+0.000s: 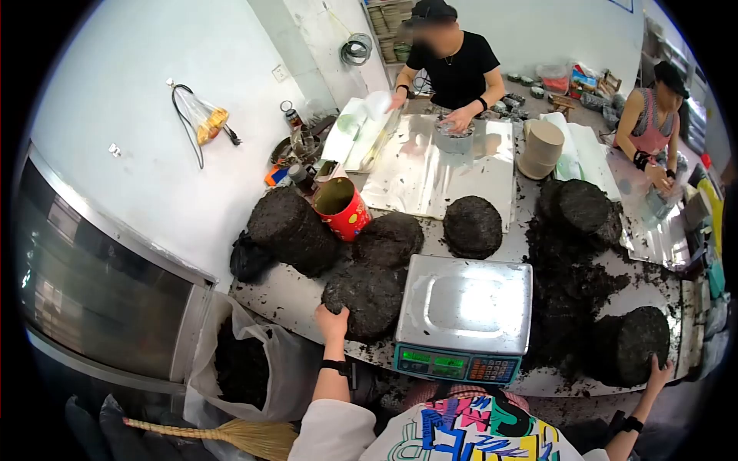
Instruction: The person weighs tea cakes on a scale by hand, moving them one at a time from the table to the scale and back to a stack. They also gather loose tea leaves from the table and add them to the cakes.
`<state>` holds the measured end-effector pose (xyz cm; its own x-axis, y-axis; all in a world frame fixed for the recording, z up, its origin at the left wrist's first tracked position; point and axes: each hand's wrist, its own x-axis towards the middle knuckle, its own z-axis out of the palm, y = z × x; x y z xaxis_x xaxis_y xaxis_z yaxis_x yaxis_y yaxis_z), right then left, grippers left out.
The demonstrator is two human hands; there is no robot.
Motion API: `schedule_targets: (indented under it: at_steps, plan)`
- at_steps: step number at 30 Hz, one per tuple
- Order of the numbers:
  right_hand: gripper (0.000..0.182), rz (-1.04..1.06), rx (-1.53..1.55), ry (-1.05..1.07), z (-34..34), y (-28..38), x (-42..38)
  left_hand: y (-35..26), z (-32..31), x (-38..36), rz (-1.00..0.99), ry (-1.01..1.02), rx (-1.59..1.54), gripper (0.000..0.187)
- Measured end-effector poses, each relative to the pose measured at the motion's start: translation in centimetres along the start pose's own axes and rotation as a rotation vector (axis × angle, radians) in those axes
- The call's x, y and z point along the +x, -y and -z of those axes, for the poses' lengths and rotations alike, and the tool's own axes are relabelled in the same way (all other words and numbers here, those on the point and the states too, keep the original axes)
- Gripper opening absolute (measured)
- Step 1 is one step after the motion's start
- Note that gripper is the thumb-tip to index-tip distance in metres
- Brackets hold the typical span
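Evidently, in the head view, the hands are wide apart, each on a dark cake: the left hand touches the edge of the left cake, and the right hand is at the right cake, both on the table with the scale between. Whether either grips or only touches, I cannot tell. The step seems to be handling cakes; shifting one would call for support under its crumbly-looking edge.

Blackish cakes; red spotted tin; silver-teal scale.
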<state>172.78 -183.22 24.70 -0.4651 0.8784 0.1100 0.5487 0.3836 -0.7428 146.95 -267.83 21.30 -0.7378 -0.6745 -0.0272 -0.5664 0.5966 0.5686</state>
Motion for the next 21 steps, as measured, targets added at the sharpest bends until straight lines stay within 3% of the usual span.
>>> schedule_targets:
  at_steps: [1,2,4,5,6,7,8,9,10,11,13,14,17,18,19,21]
  plan:
    - [0.062,-0.101,0.333,0.060,0.2,2.0,-1.0,0.6,-0.8,-0.3,-0.127,-0.155,0.079,0.049]
    - [0.059,-0.200,0.665,0.101,0.9,2.8,-1.4,0.7,-0.6,-0.5,-0.187,-0.155,0.071,0.048]
    - [0.042,-0.516,0.987,0.192,1.1,1.8,-0.7,0.6,-0.2,-0.6,-0.338,-0.205,0.036,0.044]
    - [0.041,-0.475,1.070,0.236,0.7,0.4,-0.2,1.0,-0.4,-0.4,-0.315,-0.258,-0.011,0.046]
    - [0.038,-0.380,1.063,0.301,0.2,4.4,-2.1,1.4,0.2,0.3,-0.127,-0.047,-0.409,0.049]
    - [0.037,-0.248,1.009,0.291,-0.7,9.3,-4.8,1.7,0.5,0.7,0.040,0.030,-0.812,0.052]
    - [0.038,-0.310,1.074,0.367,-2.8,8.6,-5.1,-1.1,2.8,-0.7,0.272,0.113,-1.093,0.054]
    - [0.038,-0.311,0.978,0.388,-4.0,14.4,-8.7,-2.7,3.4,-1.3,0.336,0.136,-1.065,0.060]
    - [0.037,-0.284,0.977,0.513,-6.4,15.5,-10.4,-3.6,2.6,-2.1,0.206,0.243,-1.040,0.063]
    - [0.037,-0.396,0.991,0.665,-8.6,18.1,-12.6,-4.6,1.6,-3.2,0.076,0.338,-1.018,0.065]
    - [0.037,-0.523,1.059,0.865,-14.2,20.4,-16.9,-8.0,-1.5,-7.0,-0.263,0.396,-0.716,0.066]
    - [0.039,-0.543,1.085,0.946,-16.6,21.7,-19.0,-11.6,-1.7,-10.3,-0.244,0.493,-0.701,0.066]
    - [0.046,-0.549,1.199,1.143,-21.4,24.3,-22.8,-13.0,-7.2,-14.0,-0.164,0.709,-0.743,0.054]
    - [0.046,-0.433,1.027,1.144,-21.0,25.1,-23.0,-12.0,-8.0,-13.4,-0.247,0.575,-0.746,0.050]
    - [0.052,-0.160,0.840,1.026,-21.4,23.9,-23.0,-10.4,-8.9,-12.5,-0.326,0.442,-0.744,0.046]
    - [0.062,0.701,0.114,0.558,-17.8,24.4,-21.4,-7.2,-8.1,-10.2,-0.383,0.271,-0.797,0.036]
